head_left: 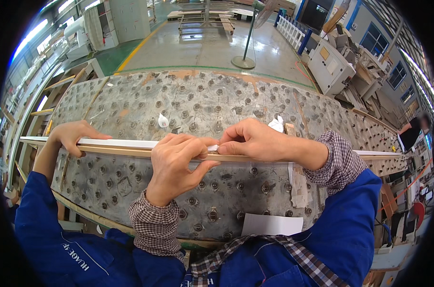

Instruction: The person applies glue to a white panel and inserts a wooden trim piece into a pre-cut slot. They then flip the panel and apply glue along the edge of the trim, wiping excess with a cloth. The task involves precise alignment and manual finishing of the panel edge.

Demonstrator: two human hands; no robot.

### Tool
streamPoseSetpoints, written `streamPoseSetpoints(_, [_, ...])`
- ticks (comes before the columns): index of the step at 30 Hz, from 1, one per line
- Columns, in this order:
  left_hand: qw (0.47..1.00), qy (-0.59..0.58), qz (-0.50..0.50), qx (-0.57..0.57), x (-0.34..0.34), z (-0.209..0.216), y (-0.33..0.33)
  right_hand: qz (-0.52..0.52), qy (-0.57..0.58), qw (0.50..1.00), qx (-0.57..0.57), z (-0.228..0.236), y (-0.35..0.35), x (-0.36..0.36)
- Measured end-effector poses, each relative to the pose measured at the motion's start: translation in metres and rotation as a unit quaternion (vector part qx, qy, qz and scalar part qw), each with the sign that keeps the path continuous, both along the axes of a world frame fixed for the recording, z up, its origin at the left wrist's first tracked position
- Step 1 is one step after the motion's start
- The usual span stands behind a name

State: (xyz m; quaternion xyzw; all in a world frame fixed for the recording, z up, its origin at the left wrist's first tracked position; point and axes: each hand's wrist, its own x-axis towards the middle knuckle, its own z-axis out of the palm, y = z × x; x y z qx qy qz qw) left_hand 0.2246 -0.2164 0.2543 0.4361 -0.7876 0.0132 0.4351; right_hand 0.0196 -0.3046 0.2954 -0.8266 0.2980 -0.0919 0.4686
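A long narrow strip (116,142), white on top with a light wood-coloured edge, crosses in front of me from left to right. My left hand (176,160) is curled over its middle, fingers on top and thumb along the near edge. Just to the right, my right hand (250,140) is closed in a pinch at the strip. A small white piece (213,148) shows between the fingertips of both hands; what it is cannot be made out. At the left, a co-worker's hand (78,136) rests on the strip, thumb at its near side.
The worktable (145,110) is grey, scuffed and studded with many small ball rollers. White crumpled bits (163,120) and a white paper sheet (272,224) lie on it. A stand fan (245,60) stands beyond. A grey machine cabinet (329,67) is at far right. The co-worker stands close at left.
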Motion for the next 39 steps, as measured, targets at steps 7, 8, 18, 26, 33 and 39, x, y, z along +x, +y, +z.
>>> streamPoseSetpoints(7, [1.0,-0.002,-0.008,-0.019,0.0,0.0,0.0,0.006,0.03,0.999,0.014,0.005,0.001,0.0])
streamPoseSetpoints(8, [1.0,-0.004,-0.005,-0.013,0.0,0.0,0.001,0.003,0.013,1.0,0.019,0.003,0.001,0.001])
streamPoseSetpoints(18, [0.998,-0.01,-0.013,-0.054,0.0,-0.001,-0.001,0.001,-0.018,0.996,0.085,-0.005,-0.006,0.001])
streamPoseSetpoints(26, [0.998,0.01,-0.02,-0.059,-0.001,-0.004,0.0,0.004,-0.016,0.994,0.105,-0.005,-0.008,0.001])
streamPoseSetpoints(33, [0.997,0.009,-0.027,-0.069,-0.002,-0.004,-0.001,-0.003,-0.016,0.995,0.094,-0.009,-0.011,0.0])
streamPoseSetpoints(39, [0.998,0.026,-0.027,-0.051,-0.001,0.0,0.004,-0.008,-0.012,0.995,0.097,-0.008,-0.007,0.003])
